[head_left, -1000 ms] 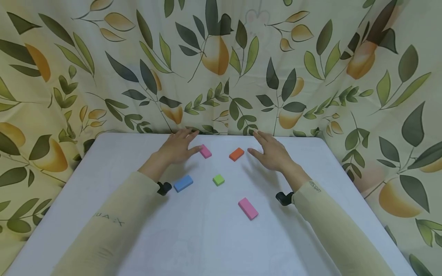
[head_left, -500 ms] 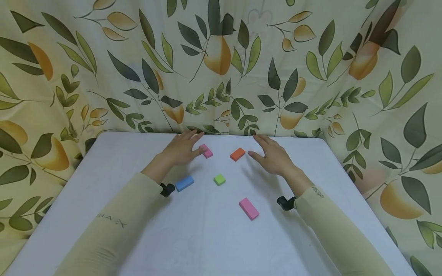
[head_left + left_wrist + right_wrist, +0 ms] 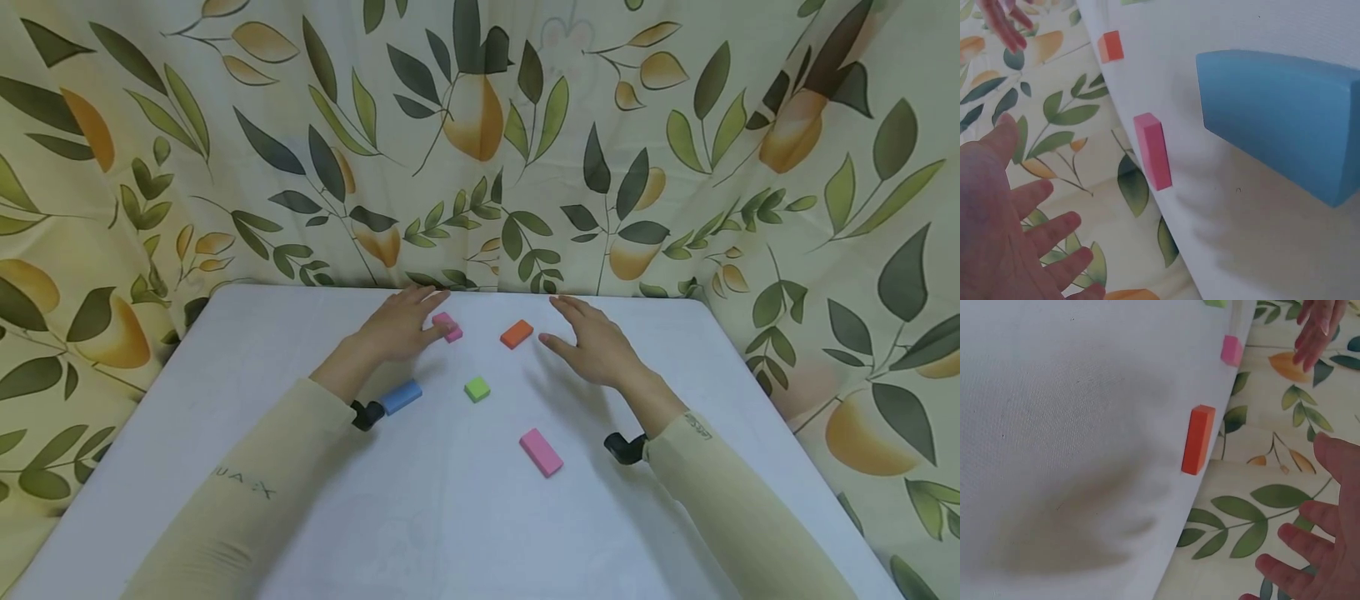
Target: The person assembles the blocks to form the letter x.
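In the head view my left hand (image 3: 405,323) hovers flat and open over the far part of the white table (image 3: 450,517), its thumb right beside a small pink block (image 3: 447,327). My right hand (image 3: 588,337) is open too, just right of an orange block (image 3: 515,333). The left wrist view shows my left hand's palm (image 3: 1004,231) with spread fingers, off the pink block (image 3: 1152,150). In the right wrist view my right hand's fingers (image 3: 1310,550) are spread, apart from the orange block (image 3: 1198,439). Neither hand holds anything.
A green block (image 3: 476,389) lies mid-table, a blue block (image 3: 401,396) by my left wrist, and a longer pink block (image 3: 541,452) nearer me. A leaf-and-pear patterned curtain (image 3: 480,142) hangs close behind and beside the table.
Both hands have drifted slightly; the left thumb has come a little closer to the small pink block. The blocks have not moved.
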{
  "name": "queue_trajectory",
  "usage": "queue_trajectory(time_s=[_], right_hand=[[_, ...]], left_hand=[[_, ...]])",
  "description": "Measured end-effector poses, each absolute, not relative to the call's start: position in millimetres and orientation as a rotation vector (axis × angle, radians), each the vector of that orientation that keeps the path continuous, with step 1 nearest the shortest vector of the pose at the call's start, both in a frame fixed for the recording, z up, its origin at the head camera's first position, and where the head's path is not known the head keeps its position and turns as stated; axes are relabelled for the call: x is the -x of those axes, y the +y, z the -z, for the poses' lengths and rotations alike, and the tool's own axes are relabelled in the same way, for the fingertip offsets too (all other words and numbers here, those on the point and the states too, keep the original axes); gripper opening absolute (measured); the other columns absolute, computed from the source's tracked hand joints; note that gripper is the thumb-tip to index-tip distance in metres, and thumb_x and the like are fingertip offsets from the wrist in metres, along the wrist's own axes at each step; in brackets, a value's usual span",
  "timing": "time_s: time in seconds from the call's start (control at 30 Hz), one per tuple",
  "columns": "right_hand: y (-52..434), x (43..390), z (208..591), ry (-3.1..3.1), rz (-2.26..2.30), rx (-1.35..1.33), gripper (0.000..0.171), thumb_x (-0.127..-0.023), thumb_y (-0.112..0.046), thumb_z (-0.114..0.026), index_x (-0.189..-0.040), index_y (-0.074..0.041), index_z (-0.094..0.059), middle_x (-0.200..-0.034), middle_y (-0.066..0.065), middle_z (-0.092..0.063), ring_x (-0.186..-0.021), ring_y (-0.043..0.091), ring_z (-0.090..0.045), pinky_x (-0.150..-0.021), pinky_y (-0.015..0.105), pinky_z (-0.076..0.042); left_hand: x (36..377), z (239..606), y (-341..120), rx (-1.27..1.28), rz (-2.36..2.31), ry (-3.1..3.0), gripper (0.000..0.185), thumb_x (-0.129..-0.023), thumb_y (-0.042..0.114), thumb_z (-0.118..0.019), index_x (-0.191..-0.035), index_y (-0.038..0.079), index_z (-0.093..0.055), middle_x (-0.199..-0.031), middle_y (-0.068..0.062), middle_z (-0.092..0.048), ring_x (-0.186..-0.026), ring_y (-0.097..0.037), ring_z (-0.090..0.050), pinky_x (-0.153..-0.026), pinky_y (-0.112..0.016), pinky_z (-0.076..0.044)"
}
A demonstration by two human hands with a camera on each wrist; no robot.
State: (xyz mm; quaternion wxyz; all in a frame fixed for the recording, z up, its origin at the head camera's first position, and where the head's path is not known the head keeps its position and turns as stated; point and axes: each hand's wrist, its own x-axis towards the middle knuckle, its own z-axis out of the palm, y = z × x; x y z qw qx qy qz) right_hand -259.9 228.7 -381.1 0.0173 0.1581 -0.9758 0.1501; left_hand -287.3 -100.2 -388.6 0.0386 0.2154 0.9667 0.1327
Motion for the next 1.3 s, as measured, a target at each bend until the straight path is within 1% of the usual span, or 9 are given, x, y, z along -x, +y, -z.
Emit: queue_trajectory(time_s=[0.13, 0.43, 0.57, 0.8, 1.03, 1.3], right_hand=[[227.3, 256.8, 380.3, -3.033, -0.486, -0.491, 0.077, -0.092, -0.061, -0.050, -0.154, -0.023, -0.026, -0.159, 0.004, -0.026, -0.145, 0.033, -0.026, -0.112, 0.059, -0.025], [227.4, 250.6, 381.0, -3.051, -0.493, -0.466, 0.075, -0.092, -0.058, -0.052, -0.153, -0.023, -0.027, -0.158, 0.004, -0.027, -0.145, 0.033, -0.026, -0.112, 0.059, -0.026], [228.9, 248.1, 381.8, -3.046, -0.489, -0.467, 0.075, -0.092, -0.058, -0.052, -0.153, -0.022, -0.027, -0.158, 0.004, -0.027, -0.145, 0.032, -0.026, -0.112, 0.058, -0.027], [230.4, 243.0, 382.5, -3.038, -0.502, -0.476, 0.074, -0.092, -0.057, -0.054, -0.153, -0.024, -0.028, -0.158, 0.005, -0.029, -0.145, 0.032, -0.026, -0.112, 0.058, -0.027], [231.9, 237.4, 383.8, -3.044, -0.508, -0.477, 0.074, -0.091, -0.061, -0.051, -0.152, -0.024, -0.029, -0.157, 0.006, -0.031, -0.144, 0.033, -0.028, -0.111, 0.059, -0.028], [233.6, 229.7, 383.8, -3.054, -0.515, -0.468, 0.075, -0.091, -0.063, -0.050, -0.152, -0.025, -0.030, -0.156, 0.007, -0.032, -0.143, 0.034, -0.028, -0.110, 0.060, -0.028]], left_hand=[[285.2, 388.5, -100.0, -0.681, -0.430, 2.955, 0.066, -0.097, 0.058, -0.040, -0.154, 0.029, -0.023, -0.161, -0.005, -0.021, -0.149, -0.030, -0.017, -0.118, -0.053, -0.018], [280.8, 388.1, -96.1, -0.646, -0.485, 2.936, 0.069, -0.095, 0.063, -0.040, -0.154, 0.032, -0.022, -0.161, -0.004, -0.022, -0.149, -0.029, -0.019, -0.117, -0.051, -0.022], [279.2, 387.9, -94.4, -0.635, -0.521, 2.933, 0.070, -0.094, 0.064, -0.042, -0.154, 0.033, -0.023, -0.160, -0.003, -0.024, -0.148, -0.027, -0.021, -0.118, -0.050, -0.023], [278.3, 388.8, -92.2, -0.679, -0.552, 2.934, 0.069, -0.094, 0.063, -0.043, -0.153, 0.031, -0.027, -0.157, -0.002, -0.031, -0.146, -0.027, -0.025, -0.117, -0.048, -0.026], [277.8, 390.4, -90.8, -0.700, -0.584, 2.925, 0.068, -0.094, 0.062, -0.045, -0.152, 0.030, -0.031, -0.155, -0.002, -0.035, -0.144, -0.026, -0.029, -0.114, -0.049, -0.030], [275.3, 391.4, -89.5, -0.708, -0.618, 2.917, 0.066, -0.094, 0.061, -0.045, -0.151, 0.029, -0.032, -0.154, -0.002, -0.036, -0.143, -0.025, -0.031, -0.114, -0.048, -0.031]])
